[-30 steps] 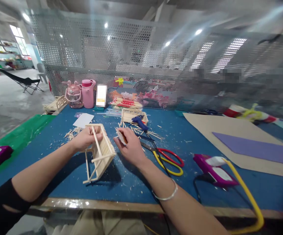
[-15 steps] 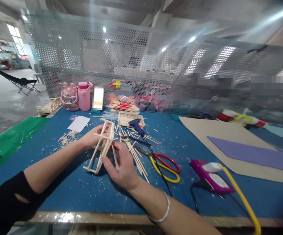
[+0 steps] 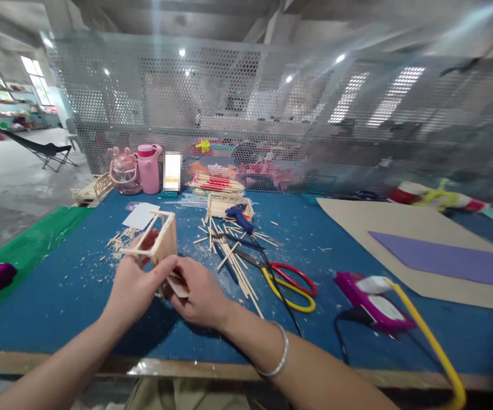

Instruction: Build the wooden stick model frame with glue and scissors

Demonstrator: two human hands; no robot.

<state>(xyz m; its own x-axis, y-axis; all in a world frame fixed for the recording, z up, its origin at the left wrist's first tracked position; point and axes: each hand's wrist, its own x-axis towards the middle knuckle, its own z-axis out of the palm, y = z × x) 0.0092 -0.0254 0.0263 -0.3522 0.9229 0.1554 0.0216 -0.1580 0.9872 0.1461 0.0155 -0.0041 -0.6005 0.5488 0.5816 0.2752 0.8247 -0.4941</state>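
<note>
A small frame of thin wooden sticks [image 3: 166, 238] is held up over the blue table, tilted. My left hand [image 3: 132, 280] grips it from the left, thumb along its lower edge. My right hand [image 3: 199, 289] is closed at its lower right side, pinching a small pale flat piece [image 3: 178, 285] against or beside the frame; its kind I cannot make out. Fingers hide the frame's lower part. To the right lie loose wooden sticks [image 3: 240, 273], scissors with red and yellow handles [image 3: 291, 287], dark-handled pliers [image 3: 227, 262] and a blue glue gun [image 3: 240, 217].
Another stick frame [image 3: 218, 206] lies behind the glue gun. Pink bottles [image 3: 148, 171] stand at the back left by a perforated metal screen [image 3: 195, 91]. A purple power strip [image 3: 372, 302] with a yellow cord sits right, near purple sheet material [image 3: 443, 259] on beige board [image 3: 349, 222].
The stick frame has been turned and brought left and nearer to me. My left hand has shifted from behind it to its near left side; my right hand has moved left with it.
</note>
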